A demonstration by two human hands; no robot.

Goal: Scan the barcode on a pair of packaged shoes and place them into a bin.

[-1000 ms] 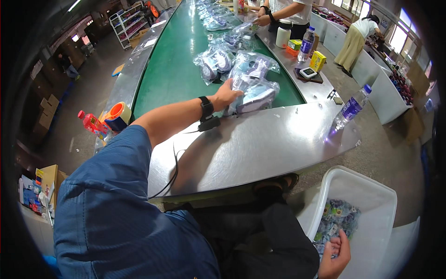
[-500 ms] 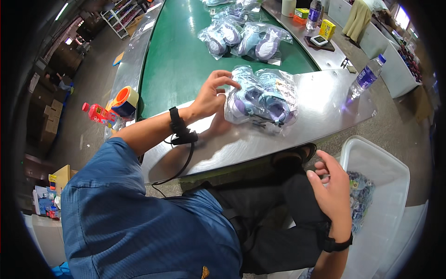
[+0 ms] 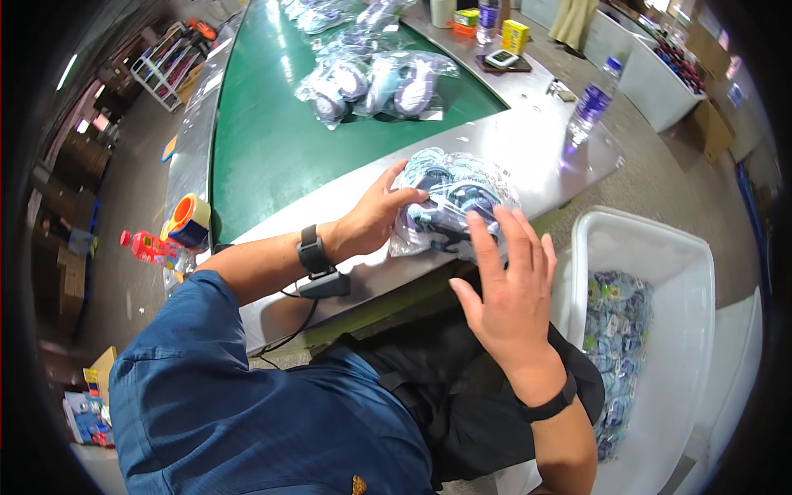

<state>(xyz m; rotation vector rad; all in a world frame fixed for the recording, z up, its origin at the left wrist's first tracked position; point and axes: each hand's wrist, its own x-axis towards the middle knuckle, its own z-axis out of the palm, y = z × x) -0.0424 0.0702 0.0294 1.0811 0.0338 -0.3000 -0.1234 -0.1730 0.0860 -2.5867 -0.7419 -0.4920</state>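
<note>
A pair of light blue and purple shoes in a clear plastic bag [image 3: 454, 194] is at the near edge of the metal table [image 3: 528, 140], its near side tilted toward me. My left hand [image 3: 371, 219] grips the bag's left side, thumb on top and the other fingers partly hidden. Fingers spread, my right hand [image 3: 516, 309] is open at the bag's right front; its fingertips overlap the plastic, and I cannot tell whether they touch. Black bands with small devices circle both wrists.
More bagged shoes [image 3: 379, 87] lie on the green belt [image 3: 264, 148]. A white bin [image 3: 689, 330] with bagged shoes inside stands at right. A water bottle [image 3: 594, 103] is on the table's right; tape rolls [image 3: 190, 223] and a red bottle [image 3: 144, 246] are at left.
My right hand has risen from beside the bin to the bag. The bagged shoes have turned and tilted on the table, with my left hand now gripping them. The whole view has shifted.
</note>
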